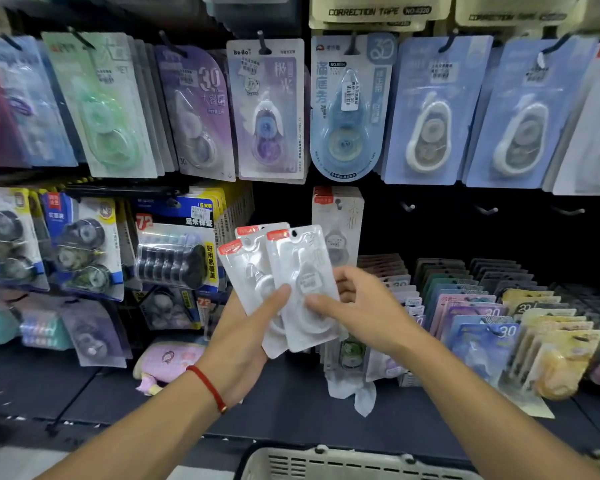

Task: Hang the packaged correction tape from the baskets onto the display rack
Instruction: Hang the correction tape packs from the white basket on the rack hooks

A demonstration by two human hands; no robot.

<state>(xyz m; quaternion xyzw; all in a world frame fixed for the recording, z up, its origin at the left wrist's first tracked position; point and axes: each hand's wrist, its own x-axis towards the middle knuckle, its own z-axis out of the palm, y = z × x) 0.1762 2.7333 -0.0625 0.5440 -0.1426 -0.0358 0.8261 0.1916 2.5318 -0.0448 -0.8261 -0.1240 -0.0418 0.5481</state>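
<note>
On the far left of the black display rack, a lower row held blue-and-yellow carded packs of dark correction tape rollers; two stacks showed clearly, the rest blurred. Just right of them hung a blue pack marked 72 with a clear tube of black refill rolls. Below it, a pale pink plush-looking pouch lay on the dark shelf.

The upper row carried at least eight hanging stacks of pastel cards, among them a mint green pack, a purple pack printed 30 and a blue teardrop-shaped pack.

At the centre, the left hand, with a red string bracelet at the wrist, held a fan of three white blister packs of correction tape with red corner labels, thumb pressed across their fronts. The right hand pinched the lower edge of the front white pack, thumb on its face, fingers behind. Directly behind them, one matching white stack hung on a hook.

To the right, three bare metal hooks stuck out of the rack. Beneath them, upright rows of pastel carded packs stood filed front to back; how many, I cannot tell.

At the bottom edge sat one cream slotted plastic basket; its contents were out of view.
</note>
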